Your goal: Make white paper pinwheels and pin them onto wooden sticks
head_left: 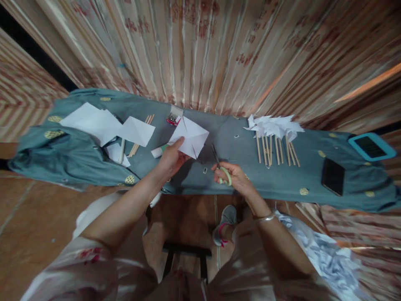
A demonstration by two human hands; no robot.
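Observation:
My left hand (pixel 174 158) grips a square of white paper (pixel 191 136) by its near left corner, thumb on top. Slits run inward from the corners of the sheet, and crease lines show on it. In my right hand (pixel 231 175) is a pair of scissors (pixel 224 177) with light green handles, the dark blades pointing up and away, just right of the paper and apart from it. Behind the paper stands a small open red and white box (pixel 173 118) with small shiny pieces inside. A white roll-like object (pixel 157 151) lies partly hidden beside my left hand.
White paper sheets (pixel 90 121) and thin wooden sticks (pixel 134 149) lie at the left. Several paper pinwheels (pixel 275 125) on sticks are at the right, then a black phone (pixel 333 176) and a blue-framed device (pixel 371 146). A curtain (pixel 200 54) hangs behind the cloth-covered table (pixel 238 144).

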